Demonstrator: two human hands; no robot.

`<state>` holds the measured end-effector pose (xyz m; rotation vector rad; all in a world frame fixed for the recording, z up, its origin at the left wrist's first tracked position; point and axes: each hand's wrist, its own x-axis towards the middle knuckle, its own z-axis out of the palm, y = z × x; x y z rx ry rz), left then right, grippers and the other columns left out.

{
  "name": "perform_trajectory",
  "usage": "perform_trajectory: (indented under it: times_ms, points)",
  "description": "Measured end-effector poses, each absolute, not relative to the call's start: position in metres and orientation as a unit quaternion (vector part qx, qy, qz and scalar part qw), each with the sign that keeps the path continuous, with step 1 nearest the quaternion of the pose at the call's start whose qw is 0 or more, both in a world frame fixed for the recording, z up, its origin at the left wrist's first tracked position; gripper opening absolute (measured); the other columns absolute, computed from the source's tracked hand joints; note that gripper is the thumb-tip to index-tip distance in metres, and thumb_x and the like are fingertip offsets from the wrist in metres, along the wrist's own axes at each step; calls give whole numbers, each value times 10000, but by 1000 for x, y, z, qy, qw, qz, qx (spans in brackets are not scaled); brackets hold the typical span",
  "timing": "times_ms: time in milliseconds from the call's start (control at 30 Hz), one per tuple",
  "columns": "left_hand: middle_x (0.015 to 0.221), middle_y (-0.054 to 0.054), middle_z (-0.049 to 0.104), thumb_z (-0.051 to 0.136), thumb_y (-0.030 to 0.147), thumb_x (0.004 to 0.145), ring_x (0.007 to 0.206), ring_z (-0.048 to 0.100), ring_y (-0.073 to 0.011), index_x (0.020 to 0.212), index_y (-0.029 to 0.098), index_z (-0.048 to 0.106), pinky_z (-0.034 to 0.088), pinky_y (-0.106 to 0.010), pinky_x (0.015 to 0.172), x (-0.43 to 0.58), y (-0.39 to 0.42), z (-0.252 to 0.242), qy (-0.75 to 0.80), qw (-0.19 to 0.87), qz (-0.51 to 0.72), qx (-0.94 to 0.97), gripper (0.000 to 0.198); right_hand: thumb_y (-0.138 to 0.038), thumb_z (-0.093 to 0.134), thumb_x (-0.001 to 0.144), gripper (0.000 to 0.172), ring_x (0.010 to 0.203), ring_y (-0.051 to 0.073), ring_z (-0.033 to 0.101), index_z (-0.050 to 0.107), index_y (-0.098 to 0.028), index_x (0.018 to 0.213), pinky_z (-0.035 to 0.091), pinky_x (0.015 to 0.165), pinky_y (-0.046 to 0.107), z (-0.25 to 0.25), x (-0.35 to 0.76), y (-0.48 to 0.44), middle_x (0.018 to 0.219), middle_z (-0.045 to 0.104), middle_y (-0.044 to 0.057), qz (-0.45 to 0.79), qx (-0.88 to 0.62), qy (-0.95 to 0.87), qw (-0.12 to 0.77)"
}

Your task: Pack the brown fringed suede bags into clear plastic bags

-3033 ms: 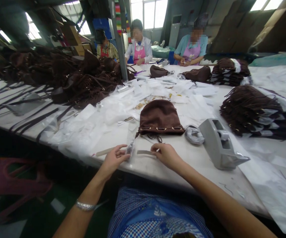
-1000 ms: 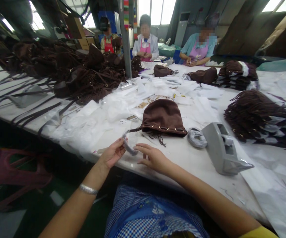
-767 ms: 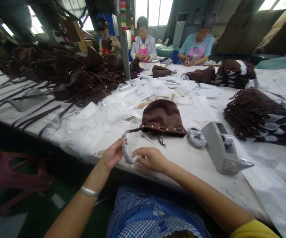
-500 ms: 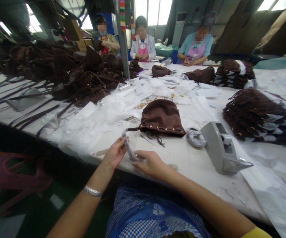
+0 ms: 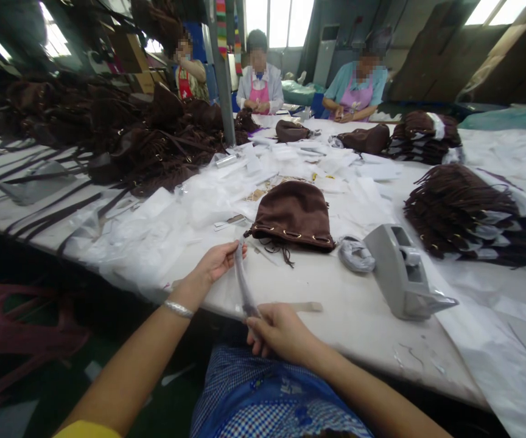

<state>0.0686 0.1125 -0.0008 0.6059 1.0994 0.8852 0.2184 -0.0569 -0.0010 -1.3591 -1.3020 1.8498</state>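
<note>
Head view: left hand (image 5: 216,263) and right hand (image 5: 282,336) pinch one wrapped strap (image 5: 243,283).

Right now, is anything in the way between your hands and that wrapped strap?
Nothing visible. The left hand pinches the wrapped strap at its top end, the right hand grips its lower end.

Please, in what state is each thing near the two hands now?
left hand, closed on the upper end of the wrapped strap
right hand, closed on its lower end
wrapped strap, stretched straight between the hands
brown bag, lying flat on the table, cord loose
tape dispenser, upright on the table
</note>
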Motion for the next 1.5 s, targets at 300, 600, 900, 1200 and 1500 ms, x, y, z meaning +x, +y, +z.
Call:
perform_trajectory:
  times_ms: [300,600,900,1200,1500]
  points:
    - [649,-30,684,744,250,744,555,590,-108,726,122,704,380,-172,464,90,149,-9,556,580,412,430,135,-650,708,682,622,528,126,641,605,-112,978,491,458,208,-8,212,-72,714,689,45,765,-423,-356,330]
    - [864,-92,714,652,551,813,755,656,-166,942,138,701,474,-216,585,22,11,10,551,677,267,408,436,-493,601,844,359,564,113,632,603,-137,803,479,497,208,-2,217,-55,806,717,76,739,-415,-448,285]
    - [842,-33,714,807,367,723,697,639,-126,908,155,699,533,-229,654,29,6,13,493,744,379,246,301,-168,554,881,181,741,185,667,718,-220,941,425,648,243,21,232,-14,818,732,35,303,-471,-823,93]
    - [913,-31,693,825,341,695,793,633,-135,882,170,698,568,-270,741,33,4,4,478,733,414,250,283,-204,640,849,371,678,157,671,614,-188,1219,519,702,291,3,229,28,896,713,54,338,-548,-711,283]
    - [947,-37,721,740,416,778,873,651,-158,877,176,705,532,-268,819,46,-1,-9,464,691,448,325,262,-413,639,842,344,790,172,683,643,-140,1052,581,752,322,-7,213,9,919,719,70,595,-490,-465,435]
